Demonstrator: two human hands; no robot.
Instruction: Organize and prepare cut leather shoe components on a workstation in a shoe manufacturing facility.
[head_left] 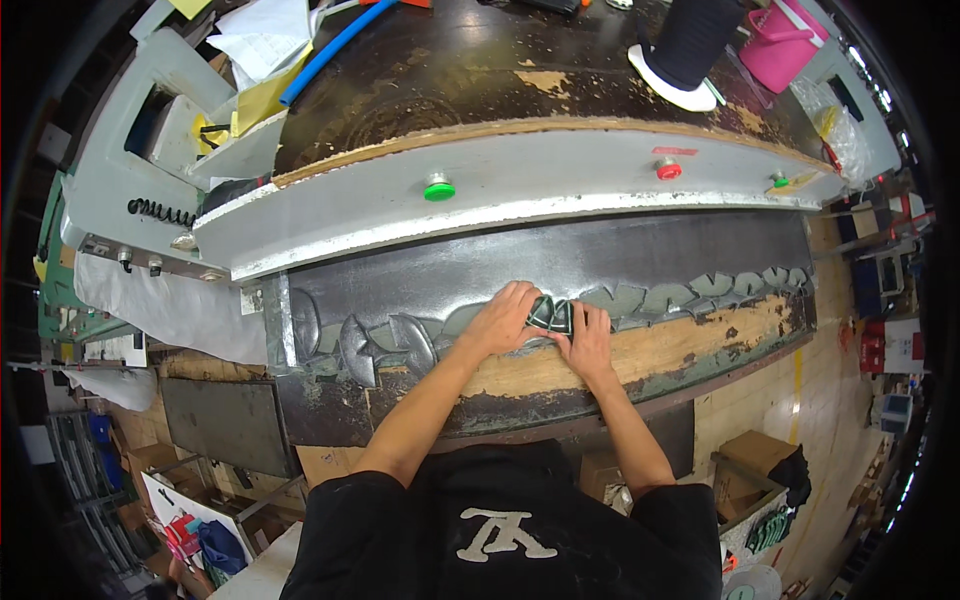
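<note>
Both my hands grip a small cutting die [552, 315] with a dark green body and pale metal edges. My left hand [500, 319] closes on its left side and my right hand [589, 342] on its right, thumbs at the near edge. The die sits at the near edge of a shiny dark grey sheet [440, 258]. Curved cut-outs run along that edge, showing a grey-green surface [672, 296] below. At the left, dark curved pieces [412, 342] lie partly over the board. My fingers hide parts of the die.
A grey press beam [550, 180] with green [439, 188] and red [668, 169] buttons spans the far side. On the brown top behind it stand a black spool [690, 45] and a pink bucket [783, 45]. A worn wooden strip [520, 372] lies nearer me.
</note>
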